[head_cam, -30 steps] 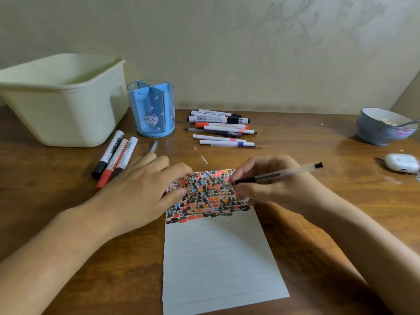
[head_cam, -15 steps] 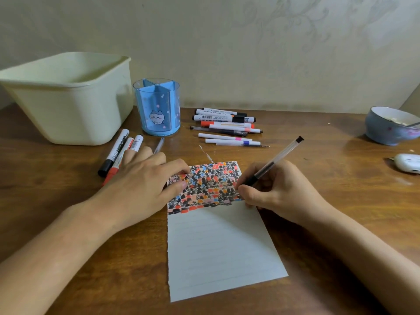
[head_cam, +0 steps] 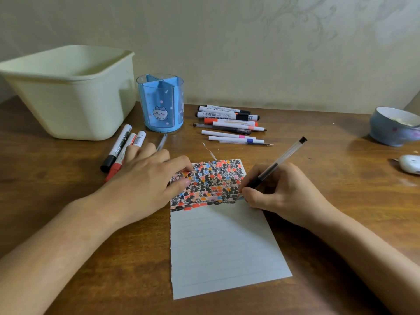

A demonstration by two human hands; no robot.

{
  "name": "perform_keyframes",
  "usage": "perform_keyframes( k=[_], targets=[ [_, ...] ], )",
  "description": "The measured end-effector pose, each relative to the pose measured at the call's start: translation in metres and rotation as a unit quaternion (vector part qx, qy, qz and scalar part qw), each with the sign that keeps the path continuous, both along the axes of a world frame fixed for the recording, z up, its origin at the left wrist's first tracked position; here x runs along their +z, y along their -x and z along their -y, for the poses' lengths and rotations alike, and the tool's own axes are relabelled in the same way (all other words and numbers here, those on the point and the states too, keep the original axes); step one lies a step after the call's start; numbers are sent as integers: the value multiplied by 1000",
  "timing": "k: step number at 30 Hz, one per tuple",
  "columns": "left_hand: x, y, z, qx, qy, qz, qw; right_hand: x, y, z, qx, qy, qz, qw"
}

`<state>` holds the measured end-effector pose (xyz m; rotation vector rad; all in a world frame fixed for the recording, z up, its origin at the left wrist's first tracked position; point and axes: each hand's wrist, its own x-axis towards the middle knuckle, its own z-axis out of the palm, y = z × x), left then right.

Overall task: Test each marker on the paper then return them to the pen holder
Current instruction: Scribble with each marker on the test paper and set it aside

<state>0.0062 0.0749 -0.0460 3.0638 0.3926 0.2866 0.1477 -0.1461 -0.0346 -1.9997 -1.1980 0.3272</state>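
Observation:
A lined sheet of paper (head_cam: 222,246) lies on the wooden table, its top part covered in black, red, orange and blue marks. My right hand (head_cam: 284,194) grips a clear black-ink pen (head_cam: 279,163), tip down at the right edge of the marked area. My left hand (head_cam: 147,178) rests flat on the paper's left edge, fingers straight. The blue pen holder (head_cam: 160,103) with a cat picture stands behind, nothing showing inside. Several markers and pens (head_cam: 229,125) lie right of it. Three whiteboard markers (head_cam: 122,148) lie to its left, partly under my left hand.
A cream plastic tub (head_cam: 68,92) stands at the back left. A blue bowl (head_cam: 393,126) and a white earbud case (head_cam: 410,163) sit at the right edge. A thin pen (head_cam: 162,142) lies in front of the holder.
My right hand swung the pen from nearly level to steeply upright and shifted to the right edge of the marked patch. The left hand kept holding the paper.

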Motion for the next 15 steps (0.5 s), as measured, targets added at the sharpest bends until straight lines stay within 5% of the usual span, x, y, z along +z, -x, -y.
perform_keyframes(
  k=[15],
  targets=[
    [2,-1,2,4,-2,-12,1000,1,3,0,4,-8,16,1000]
  ],
)
